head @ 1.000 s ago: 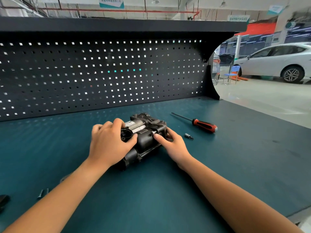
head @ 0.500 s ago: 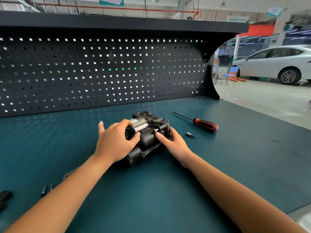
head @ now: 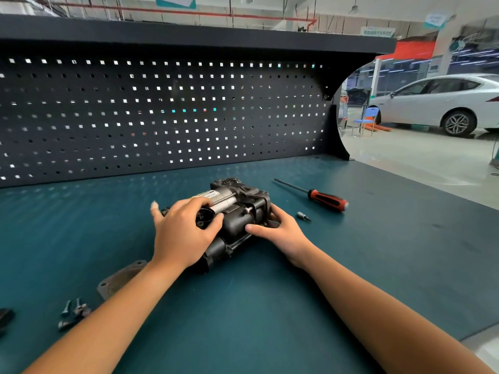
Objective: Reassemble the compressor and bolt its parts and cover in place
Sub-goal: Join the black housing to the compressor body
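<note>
Loose bolts (head: 71, 314) and a flanged cover plate (head: 121, 278) lie near left on the teal workbench (head: 378, 252). Mid-bench, the left hand (head: 183, 233) grips the black compressor (head: 243, 209) at its near end, and the right hand (head: 283, 233) clasps its right side. Farther right lie a socket bit (head: 303, 216) and a red-handled screwdriver (head: 326, 199).

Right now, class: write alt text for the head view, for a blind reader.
A left hand and right hand hold a black compressor on a teal workbench. A red-handled screwdriver and small bit lie to its right; loose bolts and a metal plate lie front left.
</note>
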The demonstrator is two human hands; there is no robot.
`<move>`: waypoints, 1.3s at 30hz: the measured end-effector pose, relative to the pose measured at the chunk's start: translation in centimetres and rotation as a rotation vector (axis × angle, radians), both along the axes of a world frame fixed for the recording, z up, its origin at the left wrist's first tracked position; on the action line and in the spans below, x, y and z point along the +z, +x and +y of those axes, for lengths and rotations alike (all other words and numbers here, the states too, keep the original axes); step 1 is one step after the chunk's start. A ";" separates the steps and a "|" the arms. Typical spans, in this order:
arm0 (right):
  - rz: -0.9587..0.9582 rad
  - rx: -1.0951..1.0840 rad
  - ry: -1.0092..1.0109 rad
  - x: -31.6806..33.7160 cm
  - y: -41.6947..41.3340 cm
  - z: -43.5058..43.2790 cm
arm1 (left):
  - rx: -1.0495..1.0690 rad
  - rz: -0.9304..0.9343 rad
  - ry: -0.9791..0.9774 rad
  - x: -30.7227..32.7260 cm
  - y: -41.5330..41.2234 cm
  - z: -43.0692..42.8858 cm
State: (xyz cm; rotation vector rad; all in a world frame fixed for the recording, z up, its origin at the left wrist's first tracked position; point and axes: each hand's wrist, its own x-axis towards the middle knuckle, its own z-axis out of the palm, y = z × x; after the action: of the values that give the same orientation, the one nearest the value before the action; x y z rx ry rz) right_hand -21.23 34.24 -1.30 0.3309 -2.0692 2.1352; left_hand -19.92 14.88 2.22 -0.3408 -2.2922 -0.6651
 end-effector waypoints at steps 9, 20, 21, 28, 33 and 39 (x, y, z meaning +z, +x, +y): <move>-0.083 0.075 -0.101 0.4 -0.4 0.7 | 0.065 -0.006 -0.080 -0.5 0.6 0.2; -0.084 0.101 0.034 0.8 0.1 1.0 | 0.044 0.007 -0.214 0.4 -0.1 -0.3; -0.081 0.089 0.027 0.8 0.1 1.0 | 0.034 0.014 -0.212 0.4 -0.2 -0.2; -0.116 0.054 0.007 0.5 0.0 0.9 | -0.057 -0.037 -0.213 1.5 -1.1 0.0; -0.065 0.006 0.020 0.2 -0.2 0.6 | -0.079 -0.044 -0.200 2.0 -1.4 0.1; -0.063 -0.067 -0.015 0.4 -0.5 0.0 | -0.086 0.017 -0.193 1.3 -1.4 0.1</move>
State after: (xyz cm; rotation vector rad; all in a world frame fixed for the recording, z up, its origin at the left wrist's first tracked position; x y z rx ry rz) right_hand -21.72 34.23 -0.90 0.1918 -2.0654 2.1473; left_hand -21.30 15.01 3.50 -0.5363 -2.3414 -0.4813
